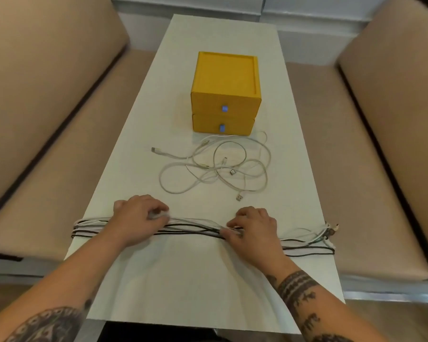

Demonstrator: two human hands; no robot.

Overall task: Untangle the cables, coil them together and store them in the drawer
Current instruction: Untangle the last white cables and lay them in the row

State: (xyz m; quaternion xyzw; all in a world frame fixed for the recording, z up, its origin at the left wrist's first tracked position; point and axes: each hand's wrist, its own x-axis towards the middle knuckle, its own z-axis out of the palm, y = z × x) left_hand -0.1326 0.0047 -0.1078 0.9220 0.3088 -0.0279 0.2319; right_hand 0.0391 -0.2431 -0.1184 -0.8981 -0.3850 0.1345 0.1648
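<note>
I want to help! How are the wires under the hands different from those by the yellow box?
The held bundle lies straight, mixing black and white; the loose pile is tangled, white. Left hand and right hand grip the bundle; nothing touches the pile. Both rest on the table.

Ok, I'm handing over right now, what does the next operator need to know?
Left hand: grips the bundle of black and white cables lying straight across the near end of the table.
Right hand: pinches the same bundle further right; the plug ends trail past it to the right.
Tangle of white cables: loose in front of the yellow drawer box, both drawers closed.
Done: one set laid out straight together.
Left: untangle the white ones, coil everything, open a drawer, store.
</note>
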